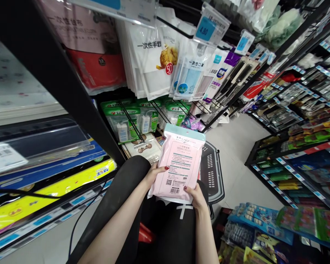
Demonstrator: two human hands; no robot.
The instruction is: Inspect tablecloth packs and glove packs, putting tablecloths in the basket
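Observation:
A pink plastic packet of disposable tablecloth [178, 163] with a pale green top strip is held up in front of my knees, its printed text and barcode side towards me. My left hand [153, 175] grips its left edge, the thumb lying across the front. At the lower right corner my right hand [195, 195] pinches the packet, thumb on the front. The other fingers of both hands are hidden behind it. Just beyond the packet stands a dark shopping basket [215, 172] on the floor, partly covered by it.
Hanging packets of disposable gloves [154, 55], masks [191, 73] and plug adapters [147, 121] fill the rack ahead. A black shelf post [71, 80] rises at left. Pale aisle floor [236, 146] runs to the right, beside shelves [297, 172] of goods. Snack packs [261, 220] lie at lower right.

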